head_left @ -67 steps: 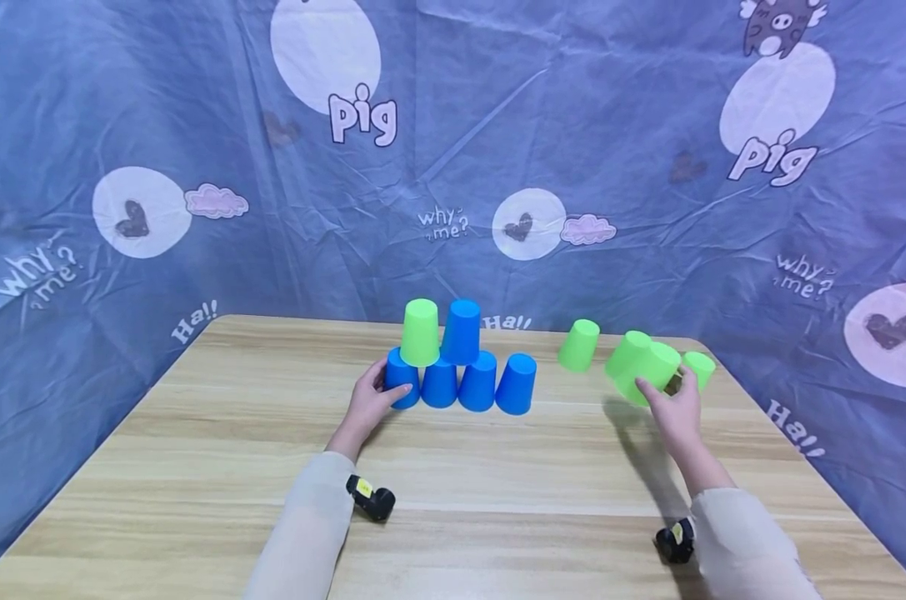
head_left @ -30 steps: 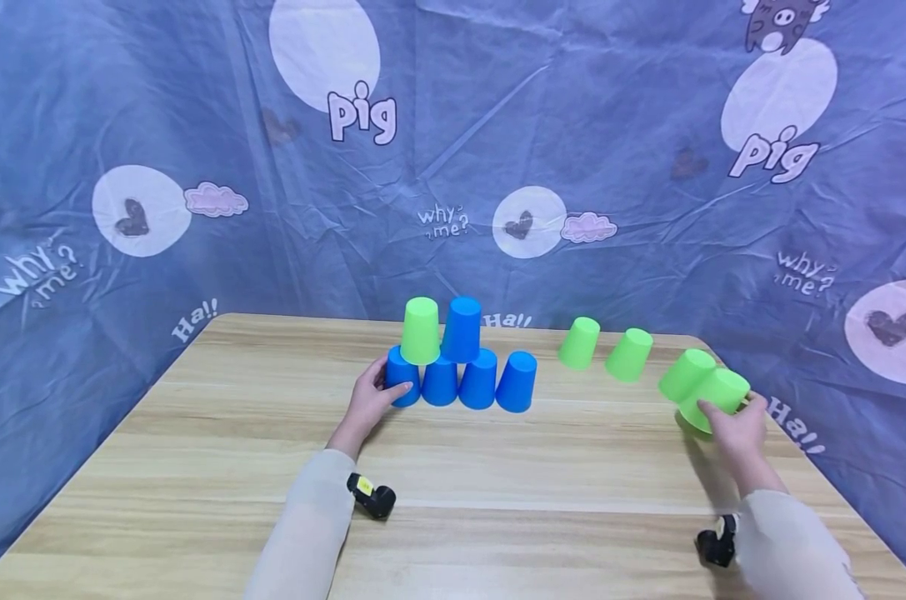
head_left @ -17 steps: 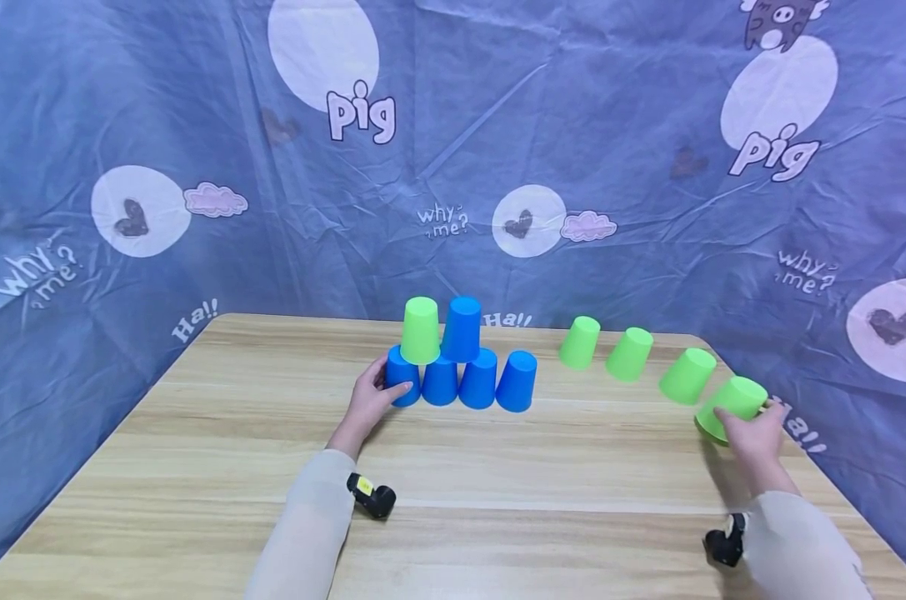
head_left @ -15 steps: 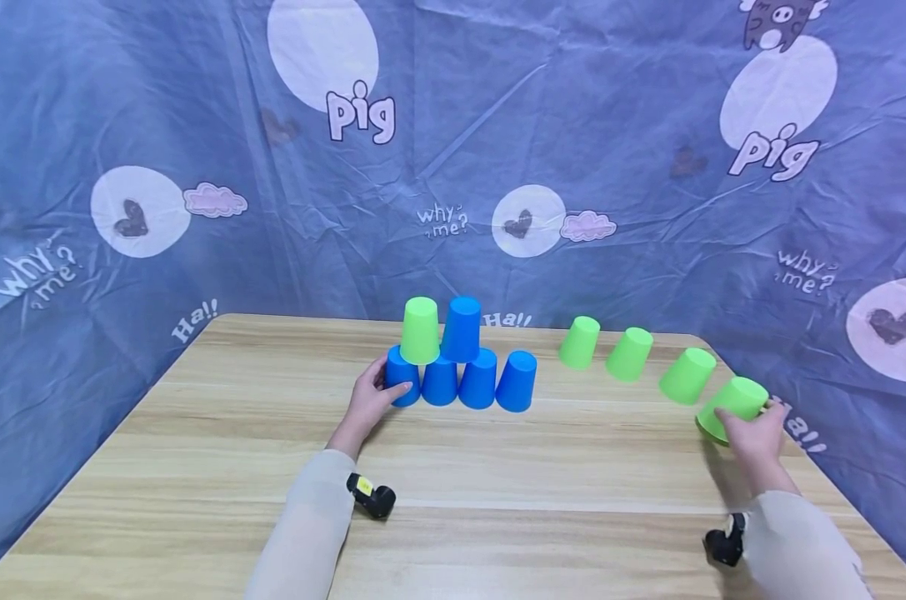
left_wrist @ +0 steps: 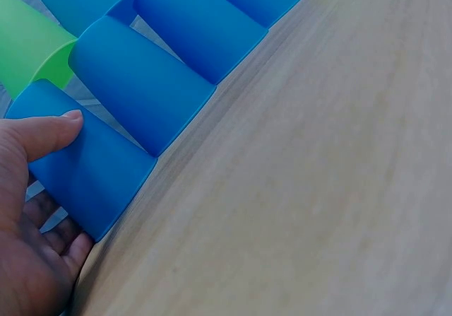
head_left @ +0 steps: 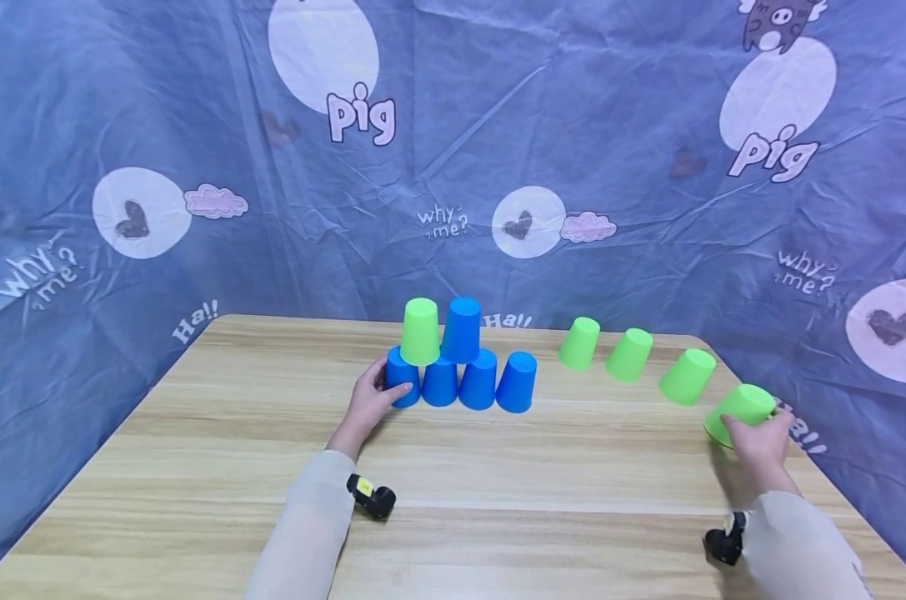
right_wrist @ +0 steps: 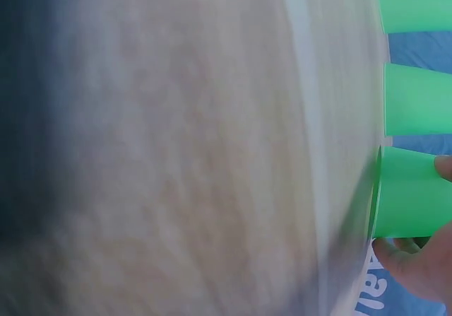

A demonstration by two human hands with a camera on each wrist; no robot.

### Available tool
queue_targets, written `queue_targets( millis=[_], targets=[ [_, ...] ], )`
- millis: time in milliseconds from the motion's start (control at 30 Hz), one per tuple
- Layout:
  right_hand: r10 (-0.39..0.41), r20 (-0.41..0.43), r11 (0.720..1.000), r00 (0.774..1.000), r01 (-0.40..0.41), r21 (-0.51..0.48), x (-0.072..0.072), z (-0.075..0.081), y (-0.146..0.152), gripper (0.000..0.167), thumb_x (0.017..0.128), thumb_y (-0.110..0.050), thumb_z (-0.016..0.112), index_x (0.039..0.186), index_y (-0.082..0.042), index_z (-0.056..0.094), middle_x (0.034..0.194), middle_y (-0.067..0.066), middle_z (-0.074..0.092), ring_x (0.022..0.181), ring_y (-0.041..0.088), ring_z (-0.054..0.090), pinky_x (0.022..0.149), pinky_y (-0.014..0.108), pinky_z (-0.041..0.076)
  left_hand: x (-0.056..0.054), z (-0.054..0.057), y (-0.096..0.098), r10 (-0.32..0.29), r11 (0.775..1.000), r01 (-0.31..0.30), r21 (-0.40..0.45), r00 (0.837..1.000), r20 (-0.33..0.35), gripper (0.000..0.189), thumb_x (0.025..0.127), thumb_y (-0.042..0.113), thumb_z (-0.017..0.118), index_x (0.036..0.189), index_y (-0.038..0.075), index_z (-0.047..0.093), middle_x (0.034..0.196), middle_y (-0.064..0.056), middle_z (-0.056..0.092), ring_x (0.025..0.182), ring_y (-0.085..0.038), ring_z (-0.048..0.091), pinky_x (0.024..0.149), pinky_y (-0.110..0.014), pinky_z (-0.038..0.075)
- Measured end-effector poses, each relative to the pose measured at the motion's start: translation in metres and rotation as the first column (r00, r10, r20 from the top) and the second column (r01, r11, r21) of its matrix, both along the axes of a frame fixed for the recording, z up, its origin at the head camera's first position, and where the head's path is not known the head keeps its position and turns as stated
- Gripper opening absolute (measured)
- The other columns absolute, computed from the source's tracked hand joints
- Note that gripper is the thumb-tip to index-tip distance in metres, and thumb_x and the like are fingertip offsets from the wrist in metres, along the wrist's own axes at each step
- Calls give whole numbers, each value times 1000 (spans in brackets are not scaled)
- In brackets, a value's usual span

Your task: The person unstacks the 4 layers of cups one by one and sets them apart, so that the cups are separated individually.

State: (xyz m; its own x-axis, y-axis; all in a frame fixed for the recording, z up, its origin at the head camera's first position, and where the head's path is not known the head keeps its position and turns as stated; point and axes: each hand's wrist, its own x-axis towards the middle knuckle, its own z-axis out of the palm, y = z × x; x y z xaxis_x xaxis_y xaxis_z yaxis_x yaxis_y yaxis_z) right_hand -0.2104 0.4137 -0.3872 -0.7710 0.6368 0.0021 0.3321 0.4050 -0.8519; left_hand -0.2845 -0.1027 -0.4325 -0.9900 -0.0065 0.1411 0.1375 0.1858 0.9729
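My left hand [head_left: 367, 402] grips the leftmost blue cup [head_left: 402, 379] of a row of upside-down blue cups. In the left wrist view its thumb lies across the front of that cup, with the other fingers behind and below. A green cup [head_left: 420, 332] and another blue cup [head_left: 463, 330] stand upside down on top of the row. At the far right, my right hand [head_left: 762, 443] holds an upside-down green cup [head_left: 739, 412] from its right side. The right wrist view shows the rim of this held cup [right_wrist: 409, 196] right at the tabletop, its fingers partly out of frame.
Three more upside-down green cups, the nearest of them [head_left: 688, 377], stand spaced in a slanting line toward the back. The rightmost blue cup [head_left: 516, 382] has nothing on top. A patterned blue cloth [head_left: 453, 167] hangs behind the wooden table [head_left: 528, 483].
My right hand has carried the green cup rightward and toward me, past the other green cups, and lowered it near the right edge. The left hand and blue cups have stayed put.
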Motion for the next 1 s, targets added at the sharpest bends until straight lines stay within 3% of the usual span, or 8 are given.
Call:
queue_targets(
  millis=[700,1000],
  targets=[
    [-25,-6,998,1000,25,-54,-3,-2,7,78,80,-18,50,131,2,-5,130,33,14,117,42,19,100,44,14,-3,4,2,15,1000,-15,-16,1000,-2,60,78,15,64,130,8,35,131,-15,36,119,-29,32,96,-42,27],
    [-45,-15,998,999,44,-53,-3,-1,5,83,79,-23,54,132,0,-5,132,31,12,119,41,17,100,43,13,2,2,1,20,1000,-20,0,997,-77,60,77,24,65,128,8,39,128,-17,39,117,-32,34,94,-46,28]
  ],
)
